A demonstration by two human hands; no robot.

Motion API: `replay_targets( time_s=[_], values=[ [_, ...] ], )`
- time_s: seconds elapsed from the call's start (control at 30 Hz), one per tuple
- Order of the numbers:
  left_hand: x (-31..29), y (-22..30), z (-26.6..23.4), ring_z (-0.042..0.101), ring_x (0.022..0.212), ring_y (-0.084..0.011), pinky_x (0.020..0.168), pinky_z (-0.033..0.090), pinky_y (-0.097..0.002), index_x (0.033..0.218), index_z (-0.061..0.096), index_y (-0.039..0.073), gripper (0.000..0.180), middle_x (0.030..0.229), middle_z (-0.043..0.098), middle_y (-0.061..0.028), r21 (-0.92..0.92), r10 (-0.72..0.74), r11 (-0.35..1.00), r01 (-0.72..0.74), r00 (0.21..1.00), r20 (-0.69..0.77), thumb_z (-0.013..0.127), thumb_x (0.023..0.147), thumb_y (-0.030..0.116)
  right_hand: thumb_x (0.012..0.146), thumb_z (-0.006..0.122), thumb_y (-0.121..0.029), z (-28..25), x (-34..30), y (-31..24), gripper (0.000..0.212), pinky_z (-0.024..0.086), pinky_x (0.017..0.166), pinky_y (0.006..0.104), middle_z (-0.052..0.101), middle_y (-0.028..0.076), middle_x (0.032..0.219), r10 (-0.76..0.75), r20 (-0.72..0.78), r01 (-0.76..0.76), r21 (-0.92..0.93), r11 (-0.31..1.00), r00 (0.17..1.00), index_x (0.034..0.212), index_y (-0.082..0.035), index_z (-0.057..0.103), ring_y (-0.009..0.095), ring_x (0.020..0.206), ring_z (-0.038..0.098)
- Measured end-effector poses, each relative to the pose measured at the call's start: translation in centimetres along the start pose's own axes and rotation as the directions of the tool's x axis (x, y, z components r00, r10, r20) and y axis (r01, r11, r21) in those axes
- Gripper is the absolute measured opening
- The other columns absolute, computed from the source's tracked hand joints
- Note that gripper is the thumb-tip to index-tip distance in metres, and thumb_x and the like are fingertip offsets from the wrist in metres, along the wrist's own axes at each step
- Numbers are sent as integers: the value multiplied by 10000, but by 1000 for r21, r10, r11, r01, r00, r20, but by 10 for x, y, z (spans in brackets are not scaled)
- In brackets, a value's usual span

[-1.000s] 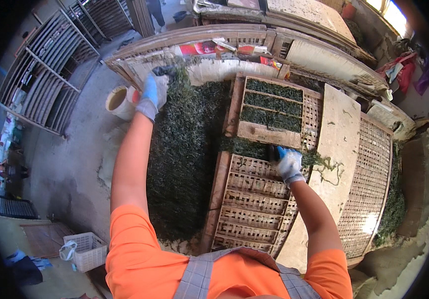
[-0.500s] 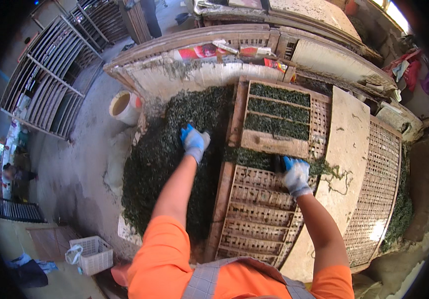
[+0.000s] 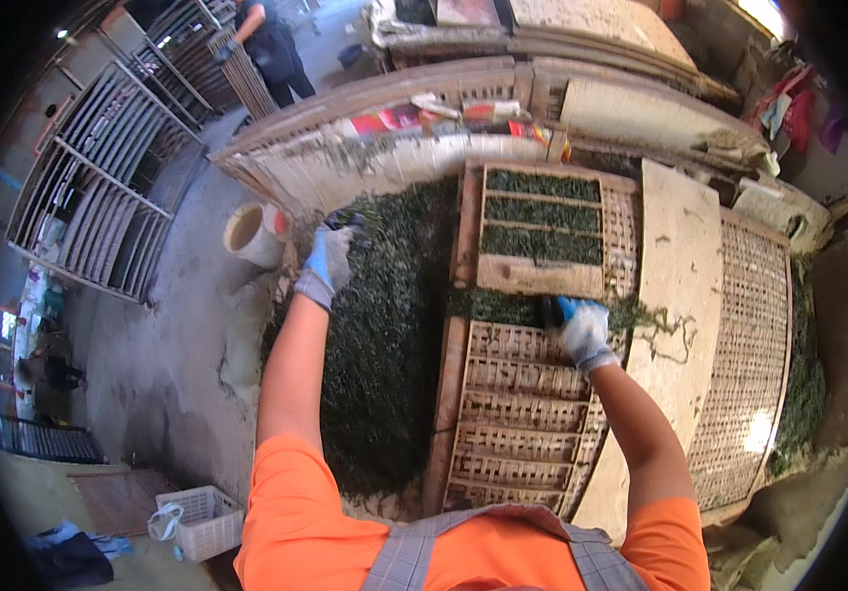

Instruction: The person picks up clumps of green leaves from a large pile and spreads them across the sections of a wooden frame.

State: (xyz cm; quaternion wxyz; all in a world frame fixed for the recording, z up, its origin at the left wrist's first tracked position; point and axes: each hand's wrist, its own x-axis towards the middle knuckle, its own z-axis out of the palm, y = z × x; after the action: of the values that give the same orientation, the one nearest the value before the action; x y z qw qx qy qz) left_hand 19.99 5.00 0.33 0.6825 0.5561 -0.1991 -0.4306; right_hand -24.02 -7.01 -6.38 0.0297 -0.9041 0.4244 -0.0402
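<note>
A rack stands at far left, then a crate and a bucket. The gloved left hand is at the upper left edge of the heaped weed; I cannot tell whether its fingers grip any. Rightward, a frame holds more weed between slats on the lattice. Just below it, the right hand touches a band of weed, its finger closure unclear. A board lies beyond.

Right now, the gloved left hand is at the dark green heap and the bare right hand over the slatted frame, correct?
Not quite: the head view shows the right hand gloved, not bare. It is over the slatted frame, and the gloved left hand is at the dark green heap.
</note>
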Motion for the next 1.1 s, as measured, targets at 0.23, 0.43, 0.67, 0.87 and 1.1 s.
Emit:
replay_targets(
  time_s=[0.23, 0.43, 0.67, 0.87, 1.1],
  values=[
    [-86, 28, 163, 649, 955, -135, 859, 550, -292, 1137, 647, 40, 380, 1100, 693, -68, -16, 208, 970, -243, 795, 570, 541, 799, -97, 930, 670, -241, -53, 21, -60, 359, 526, 876, 318, 684, 97, 1150, 78, -143, 132, 982, 132, 987, 1235, -57, 620, 195, 1002, 656],
    [-105, -84, 234, 582, 1052, -349, 913, 503, -425, 1258, 506, 32, 464, 1152, 581, -166, 843, 200, -147, -517, 820, 537, 615, 808, 54, 907, 661, -55, -59, 38, -52, 148, 528, 774, 265, 695, 22, 975, 166, -46, 61, 994, -88, 985, 1051, -27, 642, 127, 858, 636],
    [-93, -98, 177, 558, 1178, -323, 1006, 454, -437, 1254, 596, 151, 329, 1318, 582, -83, 340, 120, -289, -895, 318, 940, 478, 948, 140, 687, 742, -178, -28, -8, -3, 620, 477, 928, 450, 596, 160, 1242, -262, -310, 289, 46, 956, 914, 1287, -161, 583, 370, 1155, 554],
    [-125, -112, 146, 301, 1405, -375, 1163, 242, -513, 1458, 441, 151, 557, 1515, 362, -148, 884, 521, -41, -465, 745, 416, 552, 913, 173, 822, 651, -33, -42, -43, 17, 409, 483, 966, 402, 628, 185, 1204, 514, -347, -110, 737, 666, 785, 1228, -59, 608, 324, 1146, 582],
    [-141, -133, 163, 216, 1472, -304, 1220, 117, -496, 1475, 385, 92, 580, 1571, 294, -123, 557, 42, -209, -804, 561, 827, 480, 948, 316, 760, 698, -263, -37, -58, -19, 623, 242, 1187, 457, 490, 84, 1453, -373, -208, 398, 93, 913, 904, 1341, -101, 540, 297, 1378, 396]
  ],
)
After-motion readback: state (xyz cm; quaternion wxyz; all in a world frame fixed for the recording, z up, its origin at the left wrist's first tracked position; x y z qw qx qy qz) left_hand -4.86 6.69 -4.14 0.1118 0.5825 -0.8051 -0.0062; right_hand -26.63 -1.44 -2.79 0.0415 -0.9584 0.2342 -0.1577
